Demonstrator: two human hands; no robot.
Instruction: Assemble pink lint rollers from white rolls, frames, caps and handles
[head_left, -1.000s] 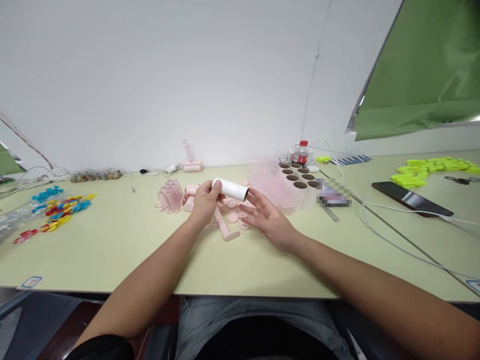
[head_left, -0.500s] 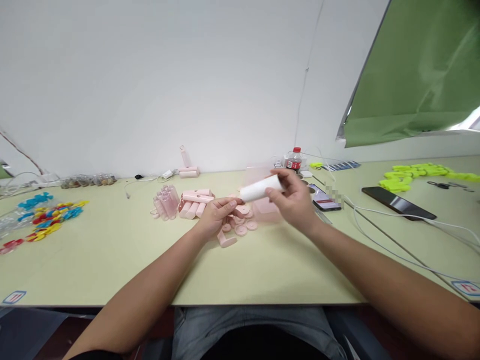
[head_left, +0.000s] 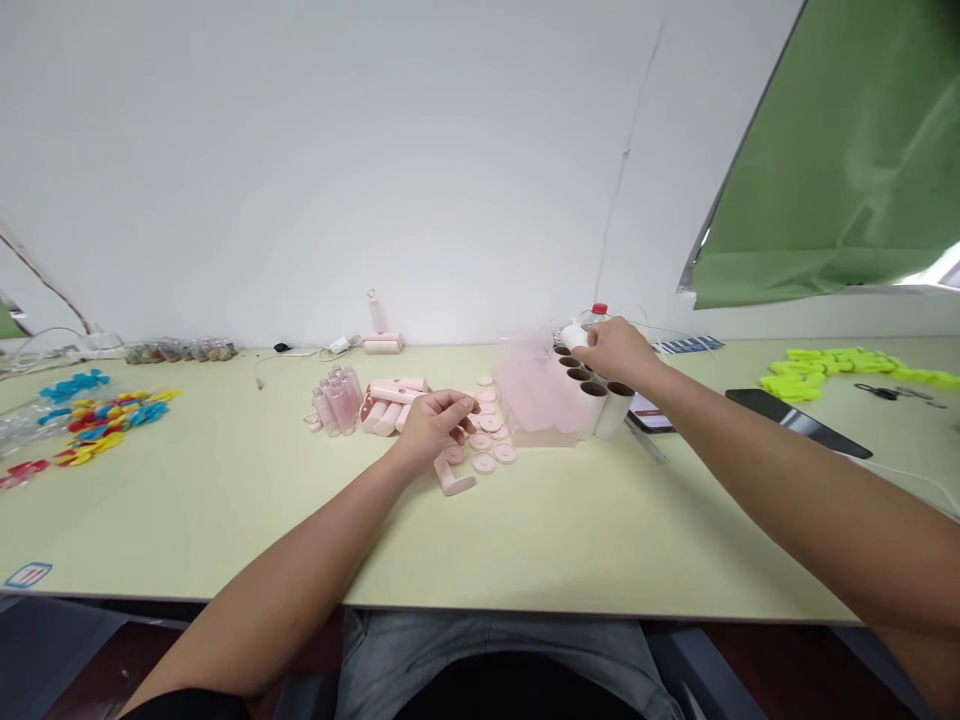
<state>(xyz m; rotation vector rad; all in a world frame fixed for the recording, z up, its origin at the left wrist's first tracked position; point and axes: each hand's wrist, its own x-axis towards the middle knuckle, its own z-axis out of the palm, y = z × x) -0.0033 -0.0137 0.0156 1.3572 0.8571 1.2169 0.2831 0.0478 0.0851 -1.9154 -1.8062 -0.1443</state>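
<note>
My right hand (head_left: 616, 350) reaches to the back right, its fingers closed on a white paper roll (head_left: 574, 334) that is mostly hidden behind them. Right below it, several white rolls with brown cardboard cores (head_left: 592, 410) stand upright in a cluster. My left hand (head_left: 436, 420) hovers over the table with thumb and fingers pinched together; whether anything is between them is hidden. Round pink discs (head_left: 484, 462) lie just beside and under it. An L-shaped pink part (head_left: 454, 480) lies nearer to me.
A translucent pink box (head_left: 540, 400) stands between the discs and rolls. Left of my left hand are pink handle parts (head_left: 386, 415) and clear pink tubes (head_left: 337, 400). Phones (head_left: 799, 422), cables, a red-capped bottle (head_left: 598, 312) and neon-yellow straps (head_left: 817, 368) lie rightward; colourful pieces (head_left: 112, 425) far left.
My right hand has carried the white roll away from my left hand, to the right and back, over the standing rolls. My left hand has stayed nearly in place.
</note>
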